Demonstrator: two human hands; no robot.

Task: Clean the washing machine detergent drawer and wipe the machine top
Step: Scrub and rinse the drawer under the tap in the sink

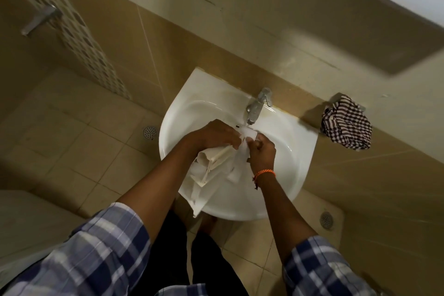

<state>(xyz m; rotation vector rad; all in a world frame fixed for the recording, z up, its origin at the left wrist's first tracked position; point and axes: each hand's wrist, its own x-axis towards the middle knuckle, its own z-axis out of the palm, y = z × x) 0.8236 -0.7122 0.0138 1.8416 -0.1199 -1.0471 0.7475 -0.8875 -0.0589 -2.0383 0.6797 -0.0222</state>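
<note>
The white plastic detergent drawer [211, 170] lies tilted in the white wash basin [288, 151], its near end jutting over the front rim. My left hand [213, 136] grips the drawer's far end from above. My right hand [262, 149] curls its fingers round the drawer's far right edge, just below the chrome tap [255, 107]. Whether water runs from the tap is unclear. The washing machine is not in view.
A checked cloth [346, 122] hangs on a wall holder right of the basin. Floor drains sit at the left [150, 131] and right [326, 220]. A shower fitting [40, 19] is mounted on the tiled wall at far left. A white shelf [384, 7] overhangs top right.
</note>
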